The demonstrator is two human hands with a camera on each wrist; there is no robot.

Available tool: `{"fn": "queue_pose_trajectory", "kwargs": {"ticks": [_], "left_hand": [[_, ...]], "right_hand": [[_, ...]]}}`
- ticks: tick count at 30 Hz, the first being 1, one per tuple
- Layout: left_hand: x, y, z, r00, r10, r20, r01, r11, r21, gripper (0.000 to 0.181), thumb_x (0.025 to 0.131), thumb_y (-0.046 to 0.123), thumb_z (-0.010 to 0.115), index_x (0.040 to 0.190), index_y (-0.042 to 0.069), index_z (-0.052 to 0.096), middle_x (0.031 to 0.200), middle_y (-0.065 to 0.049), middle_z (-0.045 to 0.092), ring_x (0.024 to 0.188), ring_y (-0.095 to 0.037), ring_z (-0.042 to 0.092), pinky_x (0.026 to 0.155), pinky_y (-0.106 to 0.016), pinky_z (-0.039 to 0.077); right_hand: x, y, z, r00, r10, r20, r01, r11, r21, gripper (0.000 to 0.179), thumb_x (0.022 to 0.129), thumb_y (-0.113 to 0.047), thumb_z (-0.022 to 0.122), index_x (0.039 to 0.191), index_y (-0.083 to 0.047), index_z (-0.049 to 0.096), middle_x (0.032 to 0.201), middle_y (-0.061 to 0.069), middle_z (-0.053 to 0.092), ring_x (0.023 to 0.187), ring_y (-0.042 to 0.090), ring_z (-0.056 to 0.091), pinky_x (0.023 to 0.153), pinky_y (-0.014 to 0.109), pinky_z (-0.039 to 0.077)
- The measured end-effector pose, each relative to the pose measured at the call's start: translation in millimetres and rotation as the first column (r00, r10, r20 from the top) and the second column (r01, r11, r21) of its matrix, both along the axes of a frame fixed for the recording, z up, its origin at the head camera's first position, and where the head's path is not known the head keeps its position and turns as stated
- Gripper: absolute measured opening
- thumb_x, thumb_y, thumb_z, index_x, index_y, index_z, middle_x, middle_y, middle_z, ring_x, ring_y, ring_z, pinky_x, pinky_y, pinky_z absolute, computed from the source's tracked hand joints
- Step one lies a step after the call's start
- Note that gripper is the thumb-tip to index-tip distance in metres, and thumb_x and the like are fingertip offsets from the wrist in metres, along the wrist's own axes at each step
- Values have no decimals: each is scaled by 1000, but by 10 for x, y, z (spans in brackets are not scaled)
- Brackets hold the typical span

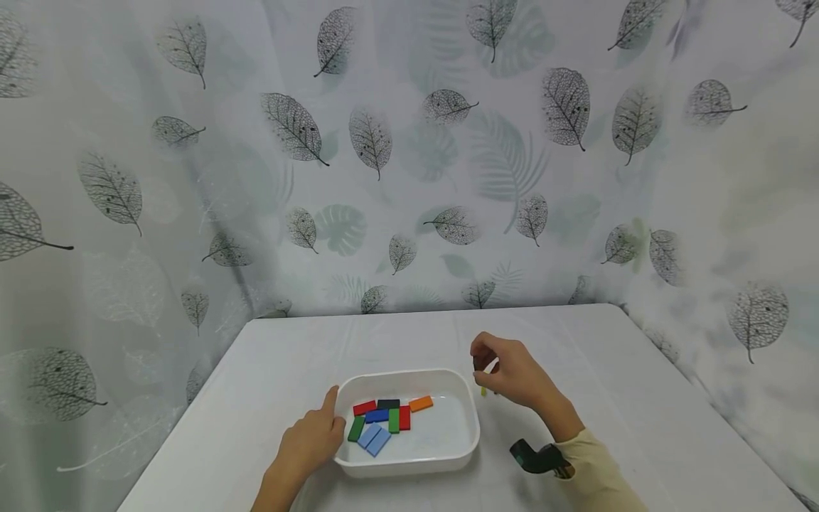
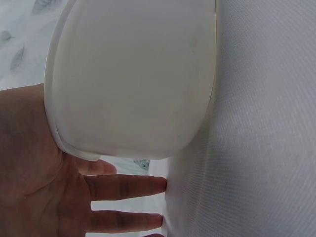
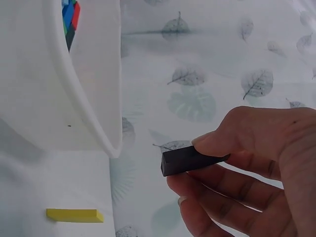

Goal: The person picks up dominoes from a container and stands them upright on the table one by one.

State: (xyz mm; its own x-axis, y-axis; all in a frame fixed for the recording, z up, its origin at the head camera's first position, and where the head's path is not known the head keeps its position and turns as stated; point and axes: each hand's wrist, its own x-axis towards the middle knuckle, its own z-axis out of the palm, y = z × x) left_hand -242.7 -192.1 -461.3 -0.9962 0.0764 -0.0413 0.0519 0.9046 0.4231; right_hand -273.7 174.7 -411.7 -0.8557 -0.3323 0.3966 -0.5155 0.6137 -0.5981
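A white plastic tub point(image 1: 441, 464) stands on the table, with several flat coloured blocks inside its left half. My left hand point(image 1: 311, 439) rests against the tub's left wall. In the left wrist view its fingers point(image 2: 126, 187) stretch out straight below the tub, tips at the white cloth. To the right of the tub, my right hand point(image 1: 515, 371) is raised above the table. Thumb and fingers pinch a small black block point(image 3: 185, 160), which shows clearly in the right wrist view. On the cloth under that hand lies a yellow block point(image 3: 74, 216).
A white cloth covers the table point(image 1: 550, 327). Leaf-patterned curtains point(image 1: 409, 178) hang behind it and at both sides. A dark wrist camera mount point(image 1: 536, 456) sticks out from the right sleeve point(image 1: 598, 469). In the tub, an orange block point(image 1: 421, 404) lies farthest right.
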Motion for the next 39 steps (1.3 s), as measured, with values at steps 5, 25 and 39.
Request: {"fn": "queue_pose_trajectory", "kwargs": {"ticks": [5,25,39], "left_hand": [[-19,-10,-20,1000,4,9,-4,1000,4,63,101,22,51,158,-1,36,67,-5,50,53,-21,48,51,-34,42],[3,-3,11,1000,-3,9,3,1000,0,63,102,23,52,158,-1,36,68,-4,51,54,-22,49,52,-35,43],[-10,-22,-21,1000,-6,-7,6,1000,7,62,101,22,51,157,-2,37,65,-4,50,52,-21,47,50,-34,41]], "right_hand": [[-19,54,0,1000,-22,1,22,1000,5,28,83,0,79,103,-13,64,88,-6,65,83,12,65,72,34,57],[-102,318,-40,996,-83,26,82,996,25,28,82,0,81,100,-12,63,88,-4,65,84,15,65,76,40,57],[-157,432,-114,988,-134,77,131,990,41,31,81,2,82,99,-10,61,90,-1,65,87,19,67,77,41,56]]}}
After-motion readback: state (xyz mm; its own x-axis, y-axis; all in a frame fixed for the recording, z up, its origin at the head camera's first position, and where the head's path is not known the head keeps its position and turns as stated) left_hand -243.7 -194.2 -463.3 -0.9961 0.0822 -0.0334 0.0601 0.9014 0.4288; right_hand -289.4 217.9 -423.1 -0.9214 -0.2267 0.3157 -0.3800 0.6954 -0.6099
